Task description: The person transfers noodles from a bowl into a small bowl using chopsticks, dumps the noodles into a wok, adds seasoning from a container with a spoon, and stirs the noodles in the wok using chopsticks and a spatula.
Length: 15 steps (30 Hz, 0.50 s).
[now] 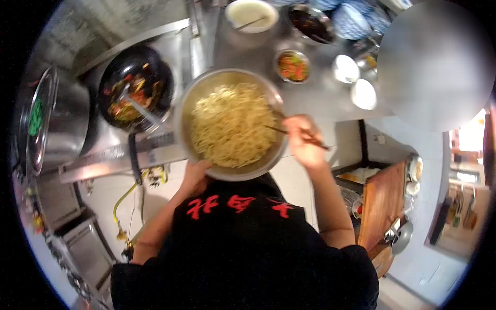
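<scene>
A large metal bowl full of pale yellow noodles is held in front of my body, close to the counter's edge. My left hand grips its near-left rim, with part of the fingers hidden by the bowl. In my right hand are dark chopsticks, closed in the fingers. Their tips reach over the right rim into the noodles.
On the stove to the left sits a black wok with cooked vegetables and a ladle. A tall pot stands farther left. Behind are a bowl of chopped vegetables, a white bowl and a dark-filled bowl. A wooden board stands right.
</scene>
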Available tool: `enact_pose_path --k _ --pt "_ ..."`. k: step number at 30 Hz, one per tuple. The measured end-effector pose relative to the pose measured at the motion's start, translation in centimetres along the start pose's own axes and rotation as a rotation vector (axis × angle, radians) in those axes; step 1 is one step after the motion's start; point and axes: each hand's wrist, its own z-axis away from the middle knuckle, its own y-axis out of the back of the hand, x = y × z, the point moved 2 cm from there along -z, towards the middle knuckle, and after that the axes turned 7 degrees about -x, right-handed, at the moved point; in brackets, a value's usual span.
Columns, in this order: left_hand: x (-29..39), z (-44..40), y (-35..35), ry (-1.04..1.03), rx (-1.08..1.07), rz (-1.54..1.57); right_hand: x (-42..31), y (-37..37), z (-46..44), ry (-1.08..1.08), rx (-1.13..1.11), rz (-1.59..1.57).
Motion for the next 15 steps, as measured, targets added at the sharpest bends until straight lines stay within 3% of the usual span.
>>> enact_pose_path --k 2,4,5,7,8,11,12,15 --pt "1.7 0.2 -1.1 0.05 -0.002 0.006 3.2 -1.5 0.1 -0.086 0.068 -0.001" --pt "-1.6 -2.9 1.0 -0.161 -0.065 0.024 5.0 -4.6 0.7 -0.102 0.116 -0.113" --pt "-1.9 -3.6 0.2 -0.095 0.001 0.174 5.4 -4.7 -0.1 -0.166 0.103 -0.163" --pt "0.0 -3.8 -0.8 -0.051 0.027 0.18 4.7 -4.4 -1.5 -0.316 0.061 -0.265" --pt "0.9 -3.7 -1.0 -0.031 0.037 0.175 4.2 -4.1 -2.8 -0.181 0.005 -0.217" --pt "0.7 -5.3 -0.8 -0.023 0.04 0.318 2.1 -6.3 -5.0 -0.067 -0.067 -0.185" --pt "0.8 -5.7 -0.9 -0.033 0.043 0.3 1.2 -7.3 -5.6 -0.196 -0.157 -0.145" --pt "-0.2 -6.4 -1.2 -0.021 0.061 0.311 4.7 -8.4 -7.1 0.04 -0.175 -0.193"
